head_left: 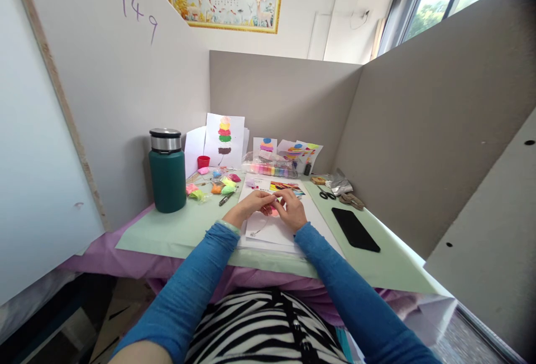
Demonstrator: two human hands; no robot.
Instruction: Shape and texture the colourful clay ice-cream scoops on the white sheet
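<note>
A small pink piece of clay (274, 211) is pinched between the fingers of the left hand (253, 204) and the right hand (292, 209), which are brought together just above a white sheet of paper (268, 230) at the middle of the table (176, 230). The fingers of both hands are pressed together around the piece; how much of it is held by each hand cannot be told. Blue sleeves are worn on both arms. To the left, a green flask (167, 171) with a steel lid is stood upright, and small bags of coloured clay (213, 185) are scattered between it and the paper. A black phone (355, 229) is laid flat to the right, well apart from the hands, with scissors (326, 192) beyond it. Sheets with coloured shapes (225, 139) are propped against the back wall.
</note>
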